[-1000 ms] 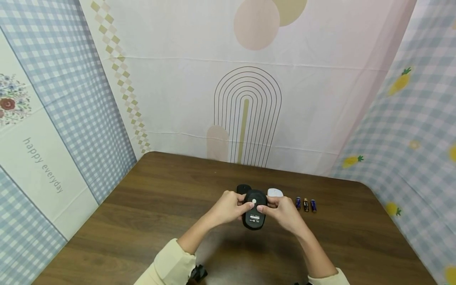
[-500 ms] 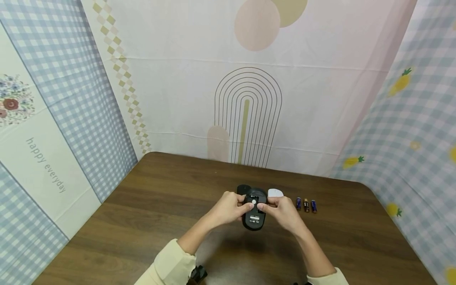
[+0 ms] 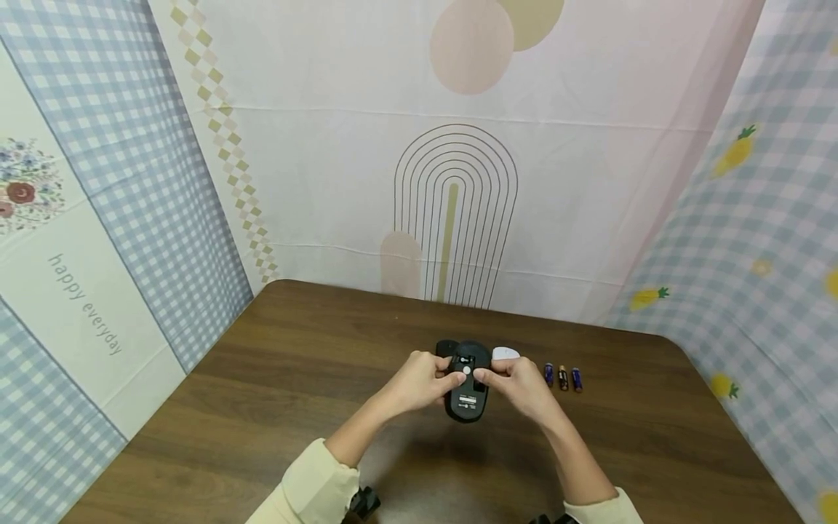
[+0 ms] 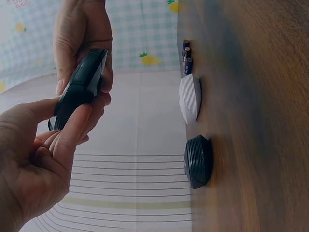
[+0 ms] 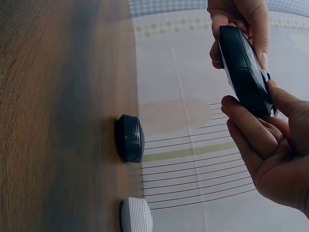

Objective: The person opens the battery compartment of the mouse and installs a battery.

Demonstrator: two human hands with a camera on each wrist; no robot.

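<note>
A black computer mouse (image 3: 466, 407) is held above the table, its labelled underside turned up. My left hand (image 3: 422, 382) grips its left side, thumb on the underside. From the right, my right hand (image 3: 522, 389) pinches it likewise, thumb beside a white round spot. Dark recesses show in the underside around that spot. What looks like the battery cover (image 3: 476, 352) sits shifted toward the far end. In the left wrist view the mouse (image 4: 79, 89) is edge-on between both hands; the right wrist view also shows its side (image 5: 241, 72).
On the wooden table (image 3: 294, 349) behind the hands lie another black mouse (image 3: 447, 347) and a white mouse (image 3: 505, 354). To their right, three small batteries (image 3: 563, 378) lie in a row. A patterned cloth (image 3: 327, 182) hangs behind the table.
The underside was closed one second ago; dark recesses have since opened in it. The cover has slid toward the far end, with my right thumb shifting slightly. The left hand has stayed put.
</note>
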